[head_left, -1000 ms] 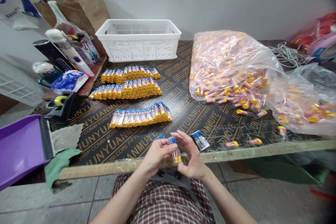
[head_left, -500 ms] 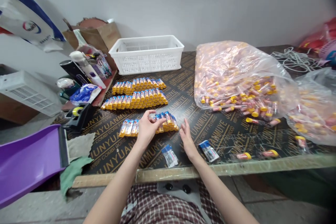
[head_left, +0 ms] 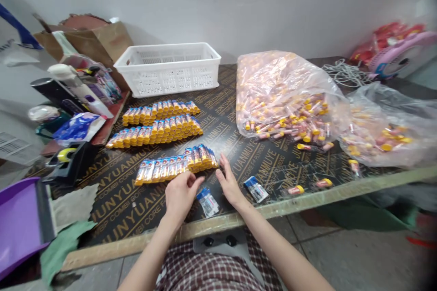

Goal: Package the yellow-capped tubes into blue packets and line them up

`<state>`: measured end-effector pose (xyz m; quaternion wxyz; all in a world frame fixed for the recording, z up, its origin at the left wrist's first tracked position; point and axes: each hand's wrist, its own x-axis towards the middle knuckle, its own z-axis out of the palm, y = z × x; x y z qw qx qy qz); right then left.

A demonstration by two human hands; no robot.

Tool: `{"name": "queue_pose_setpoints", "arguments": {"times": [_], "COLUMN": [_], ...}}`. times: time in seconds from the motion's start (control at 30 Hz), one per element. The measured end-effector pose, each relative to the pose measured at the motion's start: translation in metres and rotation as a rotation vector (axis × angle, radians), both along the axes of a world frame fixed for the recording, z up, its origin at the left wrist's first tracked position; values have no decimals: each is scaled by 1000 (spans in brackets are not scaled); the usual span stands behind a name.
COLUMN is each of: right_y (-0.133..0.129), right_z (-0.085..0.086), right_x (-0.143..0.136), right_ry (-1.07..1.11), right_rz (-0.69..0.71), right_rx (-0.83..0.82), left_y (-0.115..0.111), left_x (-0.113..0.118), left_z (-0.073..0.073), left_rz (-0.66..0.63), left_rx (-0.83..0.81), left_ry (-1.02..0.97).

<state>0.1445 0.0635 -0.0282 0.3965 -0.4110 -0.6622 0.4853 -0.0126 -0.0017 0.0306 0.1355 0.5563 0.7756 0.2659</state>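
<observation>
Three rows of small blue-and-yellow tubes lie on the dark printed board: a back row [head_left: 160, 111], a middle row [head_left: 157, 132] and a front row [head_left: 175, 165]. My left hand [head_left: 181, 194] is just below the front row, its fingers curled together; whatever they may hold is hidden. At the right end of that row is my right hand [head_left: 229, 182], fingers apart and nothing held. Between my hands lies a small pile of blue-topped labels [head_left: 207, 202]. A second label pile [head_left: 256, 189] sits right of my right hand.
A white basket [head_left: 174, 72] stands at the back. Clear bags of yellow-capped tubes [head_left: 283, 95] fill the right side, with loose tubes [head_left: 323, 183] near the edge. At left are a tape dispenser [head_left: 68, 159], bottles and a purple dustpan [head_left: 20, 223].
My left hand has drawn back from the front row toward the label pile, uncovering the row's middle. My right hand stays by the row's right end. The camera view has turned right.
</observation>
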Motion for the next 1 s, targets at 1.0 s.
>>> {"name": "queue_pose_setpoints", "arguments": {"times": [1.0], "right_y": [-2], "right_z": [51], "right_x": [140], "right_ry": [-219], "right_rz": [-282], "right_rx": [83], "left_y": [-12], "left_x": [25], "left_z": [-20], "left_rz": [296], "left_rx": [68], "left_ry": [-1395]}}
